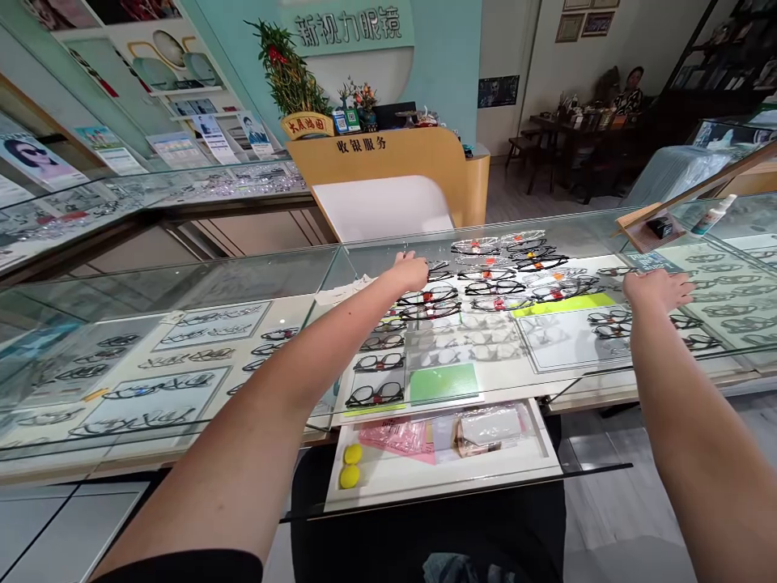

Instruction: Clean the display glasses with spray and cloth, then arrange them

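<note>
My left hand (pixel 413 272) reaches over the glass counter top, fingers bent and partly turned away; what they hold, if anything, is hidden. Right beside it lies a pair of black-framed eyeglasses (pixel 438 275), but I cannot tell whether they touch. Rows of eyeglasses (pixel 494 288), dark and clear-framed with small red or orange tags, spread between my hands on the glass. My right hand (pixel 659 289) is open at the right, fingers stretched out over the counter. Another pair of eyeglasses (pixel 614 272) lies just left of it.
An open drawer (pixel 425 478) below the counter contains pink packets (pixel 397 437) and yellow round items (pixel 350 465). A green card (pixel 444 382) lies ahead of it. A wood-framed mirror or stand (pixel 649 231) and white bottle (pixel 715 215) stand right. Beyond is a cashier desk (pixel 388 162); a person (pixel 631 93) sits far back.
</note>
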`<state>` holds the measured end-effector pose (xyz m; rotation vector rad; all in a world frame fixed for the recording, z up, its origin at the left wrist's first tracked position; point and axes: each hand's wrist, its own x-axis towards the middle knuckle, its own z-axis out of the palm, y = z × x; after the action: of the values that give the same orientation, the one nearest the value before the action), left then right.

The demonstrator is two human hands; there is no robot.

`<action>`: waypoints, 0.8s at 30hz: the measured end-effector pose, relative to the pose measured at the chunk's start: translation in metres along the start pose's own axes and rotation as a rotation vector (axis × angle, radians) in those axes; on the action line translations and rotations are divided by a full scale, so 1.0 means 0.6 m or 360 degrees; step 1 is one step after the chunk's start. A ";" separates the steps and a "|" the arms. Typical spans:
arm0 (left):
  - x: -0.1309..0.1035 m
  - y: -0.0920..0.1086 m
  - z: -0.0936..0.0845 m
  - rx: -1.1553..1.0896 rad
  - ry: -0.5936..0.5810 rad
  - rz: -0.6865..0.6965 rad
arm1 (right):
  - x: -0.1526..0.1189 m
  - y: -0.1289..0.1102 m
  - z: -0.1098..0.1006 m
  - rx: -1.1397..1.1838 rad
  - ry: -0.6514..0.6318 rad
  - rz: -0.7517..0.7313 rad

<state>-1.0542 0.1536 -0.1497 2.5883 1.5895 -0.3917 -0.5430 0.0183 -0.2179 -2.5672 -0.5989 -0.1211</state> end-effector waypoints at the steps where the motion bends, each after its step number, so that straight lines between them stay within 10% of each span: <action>1: 0.001 -0.002 0.002 -0.0009 -0.0002 -0.0012 | -0.001 -0.001 -0.001 -0.0015 0.0003 0.0052; 24: -0.059 0.002 -0.002 -0.0118 0.0465 -0.0141 | 0.013 -0.001 0.014 -0.0013 0.0032 0.0151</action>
<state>-1.0682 0.1228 -0.1395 2.6204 1.7716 0.0443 -0.5366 0.0259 -0.2237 -2.5937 -0.4687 -0.1172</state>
